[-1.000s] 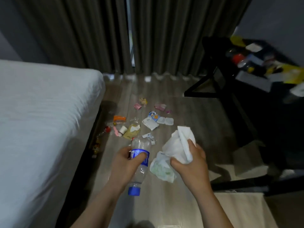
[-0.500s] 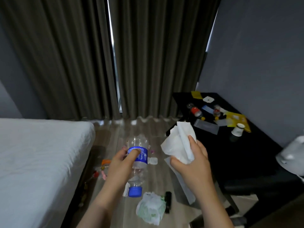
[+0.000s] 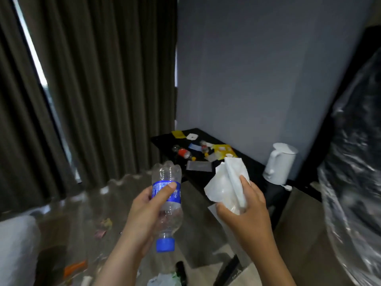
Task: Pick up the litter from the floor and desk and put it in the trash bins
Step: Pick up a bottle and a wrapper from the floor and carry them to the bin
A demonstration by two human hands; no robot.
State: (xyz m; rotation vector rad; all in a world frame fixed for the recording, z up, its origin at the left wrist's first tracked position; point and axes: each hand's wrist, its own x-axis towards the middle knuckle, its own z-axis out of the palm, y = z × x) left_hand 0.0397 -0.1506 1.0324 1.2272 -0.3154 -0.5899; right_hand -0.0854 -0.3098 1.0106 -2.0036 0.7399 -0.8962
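Note:
My left hand (image 3: 147, 211) grips an empty clear plastic bottle (image 3: 167, 203) with a blue label, held upside down so its blue cap points at the floor. My right hand (image 3: 245, 211) clutches a crumpled white tissue (image 3: 226, 182). Both hands are raised in front of me at chest height. Small wrappers (image 3: 101, 233) and an orange packet (image 3: 74, 267) lie on the wooden floor below. More litter (image 3: 203, 150) covers the black desk (image 3: 247, 164): a small bottle with a red label, yellow packets, white and blue scraps.
A white kettle (image 3: 278, 164) stands on the desk's right end. A large clear plastic bag (image 3: 354, 182) fills the right edge. Dark curtains (image 3: 92, 89) hang at the back left, and a white bed corner (image 3: 16, 248) shows at lower left.
The view has swung up and to the right, away from the floor litter toward the desk and the plastic bag. Both hands keep hold of the bottle and the tissue.

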